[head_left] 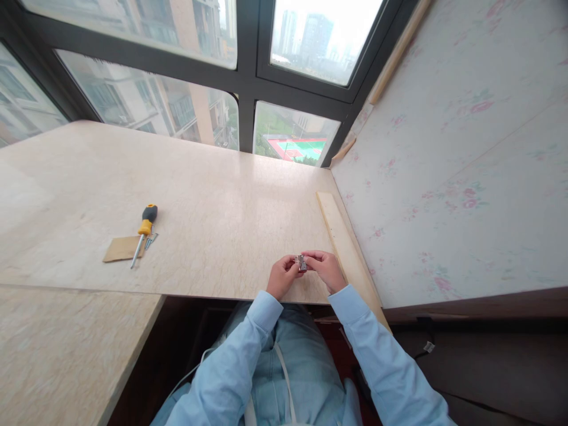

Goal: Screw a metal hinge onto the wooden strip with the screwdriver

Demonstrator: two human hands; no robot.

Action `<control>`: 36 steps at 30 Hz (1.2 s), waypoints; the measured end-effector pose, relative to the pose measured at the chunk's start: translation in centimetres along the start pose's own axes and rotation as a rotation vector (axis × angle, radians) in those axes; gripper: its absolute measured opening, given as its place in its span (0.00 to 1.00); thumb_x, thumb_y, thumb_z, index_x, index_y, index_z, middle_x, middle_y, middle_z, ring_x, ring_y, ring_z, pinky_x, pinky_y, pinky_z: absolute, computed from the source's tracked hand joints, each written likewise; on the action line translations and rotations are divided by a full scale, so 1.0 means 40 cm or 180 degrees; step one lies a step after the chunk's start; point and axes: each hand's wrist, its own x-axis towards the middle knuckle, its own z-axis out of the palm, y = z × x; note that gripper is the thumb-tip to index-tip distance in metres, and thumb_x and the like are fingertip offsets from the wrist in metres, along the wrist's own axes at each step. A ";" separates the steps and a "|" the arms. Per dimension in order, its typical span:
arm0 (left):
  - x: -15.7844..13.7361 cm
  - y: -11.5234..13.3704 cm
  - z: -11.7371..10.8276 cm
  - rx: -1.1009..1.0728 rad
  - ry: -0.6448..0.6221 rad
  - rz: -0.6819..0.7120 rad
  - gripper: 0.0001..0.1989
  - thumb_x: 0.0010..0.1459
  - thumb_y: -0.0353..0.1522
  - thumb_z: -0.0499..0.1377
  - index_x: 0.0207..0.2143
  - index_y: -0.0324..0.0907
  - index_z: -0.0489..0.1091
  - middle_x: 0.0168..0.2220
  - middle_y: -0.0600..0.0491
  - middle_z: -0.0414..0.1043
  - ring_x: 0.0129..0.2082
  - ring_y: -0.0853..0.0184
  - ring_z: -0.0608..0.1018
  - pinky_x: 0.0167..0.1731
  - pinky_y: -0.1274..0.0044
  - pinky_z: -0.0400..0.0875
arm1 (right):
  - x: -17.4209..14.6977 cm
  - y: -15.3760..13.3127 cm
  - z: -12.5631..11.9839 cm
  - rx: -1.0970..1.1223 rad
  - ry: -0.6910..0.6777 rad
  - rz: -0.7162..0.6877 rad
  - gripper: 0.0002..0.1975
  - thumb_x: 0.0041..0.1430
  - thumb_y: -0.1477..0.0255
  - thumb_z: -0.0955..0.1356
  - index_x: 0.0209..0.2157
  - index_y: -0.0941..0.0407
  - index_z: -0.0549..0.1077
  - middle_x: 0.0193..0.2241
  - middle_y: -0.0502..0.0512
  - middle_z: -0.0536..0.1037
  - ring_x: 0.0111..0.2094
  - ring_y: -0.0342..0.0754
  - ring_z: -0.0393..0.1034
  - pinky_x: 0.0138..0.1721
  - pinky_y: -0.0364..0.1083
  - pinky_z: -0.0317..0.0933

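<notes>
Between my two hands, just above the near edge of the counter, is a small shiny metal fitting (302, 263). It looks like a piece of hardware, but its exact kind is too small to make out. My left hand (284, 276) pinches it from the left side. The thumb and fingers of my right hand (325, 269) grip it from the right. Fingertips cover parts of it. To the right of my right hand, a long pale wooden board (342, 234) lies along the wall.
On the left of the stone counter (213, 207), a yellow-and-black screwdriver (145, 223) lies across a brown piece of card or paper (119, 249). Several screws (151, 240) are beside it. A floral-papered wall (457, 165) bounds the right side, and windows stand behind.
</notes>
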 end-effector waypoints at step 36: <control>0.001 0.027 -0.039 -0.0462 -0.0369 -0.0200 0.24 0.46 0.46 0.70 0.33 0.36 0.69 0.28 0.49 0.77 0.27 0.66 0.80 0.31 0.75 0.76 | -0.018 -0.006 0.028 0.0894 -0.0450 0.0285 0.20 0.36 0.63 0.80 0.32 0.58 0.80 0.29 0.52 0.81 0.28 0.42 0.71 0.32 0.44 0.65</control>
